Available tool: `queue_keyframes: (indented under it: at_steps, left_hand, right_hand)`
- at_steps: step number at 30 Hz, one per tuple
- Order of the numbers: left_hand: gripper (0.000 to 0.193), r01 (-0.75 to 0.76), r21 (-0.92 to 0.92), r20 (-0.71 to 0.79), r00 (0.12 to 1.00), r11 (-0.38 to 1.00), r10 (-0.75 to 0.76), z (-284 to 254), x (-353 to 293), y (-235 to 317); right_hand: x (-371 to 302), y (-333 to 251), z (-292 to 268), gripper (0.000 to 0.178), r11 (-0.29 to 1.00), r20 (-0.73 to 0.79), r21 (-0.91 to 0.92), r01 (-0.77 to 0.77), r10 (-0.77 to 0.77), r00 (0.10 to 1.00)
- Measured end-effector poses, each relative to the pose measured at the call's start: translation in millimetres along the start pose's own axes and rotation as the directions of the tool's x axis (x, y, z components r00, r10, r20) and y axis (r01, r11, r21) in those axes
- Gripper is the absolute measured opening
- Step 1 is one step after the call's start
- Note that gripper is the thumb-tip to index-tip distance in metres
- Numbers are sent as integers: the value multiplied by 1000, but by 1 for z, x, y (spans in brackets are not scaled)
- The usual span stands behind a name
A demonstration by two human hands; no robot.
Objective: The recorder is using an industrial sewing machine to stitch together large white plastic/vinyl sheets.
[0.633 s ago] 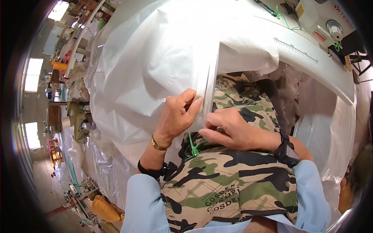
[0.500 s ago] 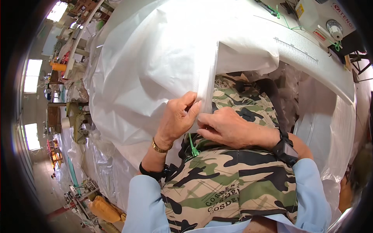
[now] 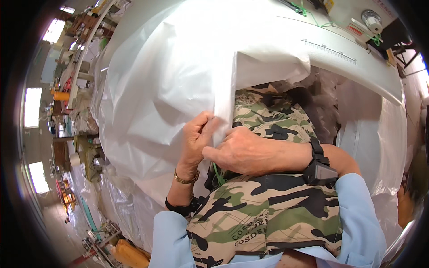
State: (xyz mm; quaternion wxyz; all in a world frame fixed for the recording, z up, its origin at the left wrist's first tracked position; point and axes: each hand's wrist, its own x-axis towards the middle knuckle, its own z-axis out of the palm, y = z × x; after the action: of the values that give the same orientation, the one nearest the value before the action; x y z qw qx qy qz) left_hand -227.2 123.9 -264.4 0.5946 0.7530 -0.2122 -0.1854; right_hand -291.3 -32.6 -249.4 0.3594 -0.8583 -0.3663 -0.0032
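A large white plastic sheet (image 3: pixel 165 85) spreads over the work table and hangs toward my lap. Along its right side runs a folded band (image 3: pixel 225 85). My left hand (image 3: pixel 195 138) pinches the near end of this band between thumb and fingers. Against the same end, my right hand (image 3: pixel 246 151) is closed with its fingers curled, gripping the sheet's edge; its fingertips are partly hidden behind the hand. A green string (image 3: pixel 218 175) dangles just below both hands, over the camouflage apron (image 3: pixel 286 201) on my lap.
A sewing machine (image 3: pixel 380 27) stands at the far right, with green thread beside its dial. A printed ruler scale (image 3: pixel 330 51) marks the pale tabletop (image 3: pixel 375 76). Clear plastic (image 3: pixel 366 120) hangs at the right. More bundled plastic (image 3: pixel 125 205) lies to the left.
My right hand has turned and shifted left, across the band's near end and closer to my left hand. The whole view has also swung slightly, moving the table leftward.
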Motion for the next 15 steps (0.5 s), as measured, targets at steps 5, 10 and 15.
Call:
queue_keyframes:
  at_steps: [5, 10, 15]
  left_hand:
    - [17, 125, -233, 22, 992, 964, -123, -9, 1, -6]
    - [14, 125, -386, -76, 983, 914, -166, 6, 7, 6]
    - [9, 127, -537, -51, 982, 834, -182, -6, 13, 1]
  right_hand:
    - [0, 5, 1, 20, 997, 19, -54, 52, -51, 998]
    - [-3, 0, -2, 22, 978, 66, -187, 94, -83, 994]
    - [-17, 12, -12, 25, 983, -59, 22, 182, -180, 982]
